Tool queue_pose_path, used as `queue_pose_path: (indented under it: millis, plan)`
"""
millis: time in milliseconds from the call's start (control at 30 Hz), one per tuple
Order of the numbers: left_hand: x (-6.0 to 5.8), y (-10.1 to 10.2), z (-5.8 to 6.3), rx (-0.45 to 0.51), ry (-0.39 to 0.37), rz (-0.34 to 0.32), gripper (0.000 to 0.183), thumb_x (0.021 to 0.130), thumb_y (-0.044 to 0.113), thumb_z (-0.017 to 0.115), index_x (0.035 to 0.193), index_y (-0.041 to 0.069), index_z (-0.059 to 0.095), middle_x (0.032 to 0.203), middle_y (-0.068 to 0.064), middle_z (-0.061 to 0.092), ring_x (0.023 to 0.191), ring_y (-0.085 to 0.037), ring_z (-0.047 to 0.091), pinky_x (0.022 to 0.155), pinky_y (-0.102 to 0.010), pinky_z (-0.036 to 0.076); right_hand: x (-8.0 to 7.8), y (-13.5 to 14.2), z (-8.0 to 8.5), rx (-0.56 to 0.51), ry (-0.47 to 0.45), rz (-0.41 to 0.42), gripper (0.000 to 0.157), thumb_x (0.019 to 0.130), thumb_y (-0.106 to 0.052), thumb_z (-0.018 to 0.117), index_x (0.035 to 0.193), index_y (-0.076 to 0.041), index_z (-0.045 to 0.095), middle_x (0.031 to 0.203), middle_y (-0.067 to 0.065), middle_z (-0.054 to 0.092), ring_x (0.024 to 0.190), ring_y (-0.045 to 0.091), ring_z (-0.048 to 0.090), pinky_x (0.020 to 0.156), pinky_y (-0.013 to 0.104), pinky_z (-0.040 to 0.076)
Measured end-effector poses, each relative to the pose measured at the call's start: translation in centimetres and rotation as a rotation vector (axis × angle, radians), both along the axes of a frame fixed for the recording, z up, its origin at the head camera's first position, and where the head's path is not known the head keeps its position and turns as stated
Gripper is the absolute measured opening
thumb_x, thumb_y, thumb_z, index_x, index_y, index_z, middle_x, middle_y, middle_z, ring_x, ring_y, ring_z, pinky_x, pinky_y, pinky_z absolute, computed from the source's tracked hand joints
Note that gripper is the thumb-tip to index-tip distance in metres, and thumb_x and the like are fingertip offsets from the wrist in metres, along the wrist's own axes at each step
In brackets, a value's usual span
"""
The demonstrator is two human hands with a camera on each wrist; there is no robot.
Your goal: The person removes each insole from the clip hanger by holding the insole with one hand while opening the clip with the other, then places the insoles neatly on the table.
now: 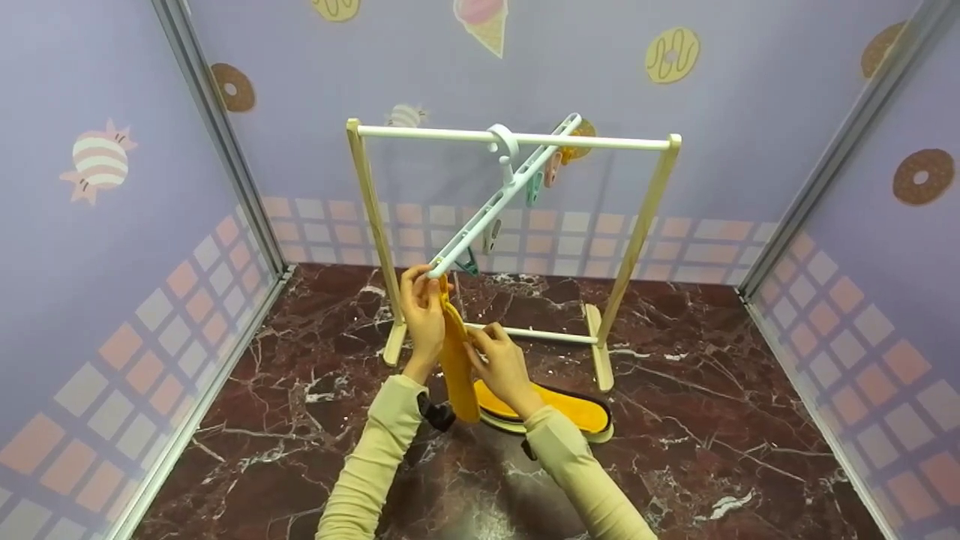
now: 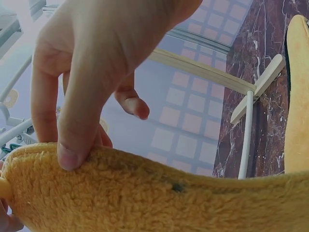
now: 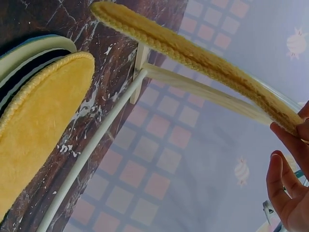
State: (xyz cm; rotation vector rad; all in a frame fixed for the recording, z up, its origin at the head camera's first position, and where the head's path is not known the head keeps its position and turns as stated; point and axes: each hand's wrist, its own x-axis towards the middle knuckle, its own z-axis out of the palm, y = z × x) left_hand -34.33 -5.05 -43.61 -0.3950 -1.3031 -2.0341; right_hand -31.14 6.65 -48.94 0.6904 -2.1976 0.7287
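A yellow fleece insole [image 1: 459,367] hangs upright below the near end of a white clip hanger [image 1: 480,223]. At the insole's top end, my left hand [image 1: 424,315] pinches a yellow clothespin [image 1: 444,283]. My right hand [image 1: 501,364] pinches the insole's edge lower down. In the left wrist view, a thumb presses the front of the fleece insole [image 2: 145,193], with fingers behind it. The right wrist view shows the same insole [image 3: 193,63] edge-on, fingers at its end. Another yellow insole [image 1: 577,409] lies below on dark and pale layers.
The hanger hooks over the top bar [image 1: 420,133] of a wood-and-white rack. Teal clothespins [image 1: 468,261], a grey one [image 1: 492,236] and a pink one [image 1: 553,169] hang along it. Patterned walls enclose the dark red marbled surface [image 1: 720,420] on three sides.
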Motion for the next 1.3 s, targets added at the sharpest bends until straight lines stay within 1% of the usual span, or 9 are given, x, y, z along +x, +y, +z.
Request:
queue_pose_path:
  millis: [133, 367, 633, 733, 867, 1000, 1100, 1200, 1300]
  plan:
    - [-0.2, 0.1, -0.2, -0.010, 0.007, 0.004, 0.029, 0.087, 0.011, 0.049, 0.105, -0.010, 0.038, 0.086, 0.008, 0.062, 0.071, -0.007, 0.059, 0.066, -0.019, 0.050, 0.0, 0.1, -0.1, -0.004, -0.019, -0.015, 0.015, 0.083, -0.015, 0.061, 0.097, -0.012, 0.064, 0.080, 0.002, 0.055, 0.066, 0.009, 0.060, 0.053, 0.025, 0.049]
    - [-0.4, 0.2, -0.2, -0.007, 0.030, -0.017, 0.027, 0.087, 0.008, 0.048, 0.102, -0.012, 0.037, 0.085, 0.009, 0.063, 0.072, -0.005, 0.058, 0.068, -0.019, 0.050, -0.1, 0.3, -0.3, -0.018, -0.020, -0.008, 0.015, 0.083, -0.013, 0.061, 0.097, -0.010, 0.064, 0.079, 0.003, 0.055, 0.066, 0.010, 0.060, 0.054, 0.025, 0.049]
    - [-0.6, 0.1, -0.1, 0.002, 0.017, -0.007, 0.023, 0.087, 0.003, 0.048, 0.100, -0.012, 0.037, 0.081, 0.009, 0.062, 0.069, -0.005, 0.058, 0.065, -0.018, 0.050, 0.0, 0.6, -0.7, -0.027, -0.033, -0.018, 0.014, 0.082, -0.014, 0.061, 0.096, -0.012, 0.065, 0.079, 0.003, 0.056, 0.064, 0.010, 0.059, 0.054, 0.024, 0.048]
    - [-0.7, 0.1, -0.2, 0.002, 0.008, 0.005, 0.023, 0.087, 0.004, 0.049, 0.099, -0.013, 0.038, 0.080, 0.010, 0.062, 0.069, -0.005, 0.058, 0.066, -0.019, 0.050, 0.0, 0.8, -0.8, -0.026, -0.039, -0.027, 0.014, 0.082, -0.014, 0.061, 0.095, -0.012, 0.065, 0.079, 0.002, 0.057, 0.061, 0.009, 0.058, 0.053, 0.022, 0.048]
    - [-0.8, 0.0, -0.4, -0.006, -0.015, 0.003, 0.024, 0.086, 0.005, 0.050, 0.099, -0.012, 0.039, 0.080, 0.010, 0.062, 0.069, -0.005, 0.058, 0.066, -0.018, 0.049, 0.0, 1.0, -0.9, -0.028, -0.032, -0.028, 0.014, 0.082, -0.014, 0.061, 0.096, -0.012, 0.065, 0.079, 0.002, 0.057, 0.061, 0.008, 0.059, 0.053, 0.020, 0.048]
    - [-0.9, 0.0, -0.5, -0.009, -0.029, -0.002, 0.024, 0.087, 0.006, 0.049, 0.100, -0.011, 0.039, 0.082, 0.011, 0.063, 0.070, -0.005, 0.058, 0.065, -0.017, 0.049, -0.1, 1.4, -0.8, -0.032, -0.020, -0.029, 0.014, 0.082, -0.013, 0.062, 0.095, -0.011, 0.066, 0.079, 0.002, 0.057, 0.061, 0.008, 0.059, 0.052, 0.021, 0.048]
    - [-1.0, 0.0, -0.6, 0.000, -0.020, -0.002, 0.024, 0.087, 0.005, 0.049, 0.100, -0.013, 0.038, 0.082, 0.010, 0.063, 0.070, -0.005, 0.059, 0.065, -0.018, 0.050, -0.2, 1.7, -0.9, -0.029, -0.017, -0.036, 0.014, 0.082, -0.014, 0.062, 0.094, -0.012, 0.065, 0.079, 0.002, 0.057, 0.062, 0.009, 0.058, 0.052, 0.023, 0.048]
    - [-1.2, -0.1, -0.6, 0.004, -0.010, 0.001, 0.023, 0.087, 0.003, 0.048, 0.100, -0.014, 0.038, 0.081, 0.010, 0.063, 0.070, -0.006, 0.058, 0.066, -0.018, 0.049, -0.2, 2.1, -0.9, -0.030, -0.025, -0.041, 0.014, 0.082, -0.013, 0.061, 0.095, -0.012, 0.066, 0.079, 0.002, 0.057, 0.064, 0.010, 0.059, 0.052, 0.024, 0.048]
    - [-1.2, -0.1, -0.6, 0.007, -0.021, 0.006, 0.021, 0.087, 0.000, 0.047, 0.100, -0.013, 0.037, 0.081, 0.009, 0.062, 0.070, -0.005, 0.058, 0.066, -0.018, 0.049, -0.2, 2.5, -1.0, -0.023, -0.037, -0.055, 0.014, 0.082, -0.014, 0.061, 0.095, -0.013, 0.066, 0.079, 0.002, 0.056, 0.063, 0.010, 0.057, 0.051, 0.024, 0.047]
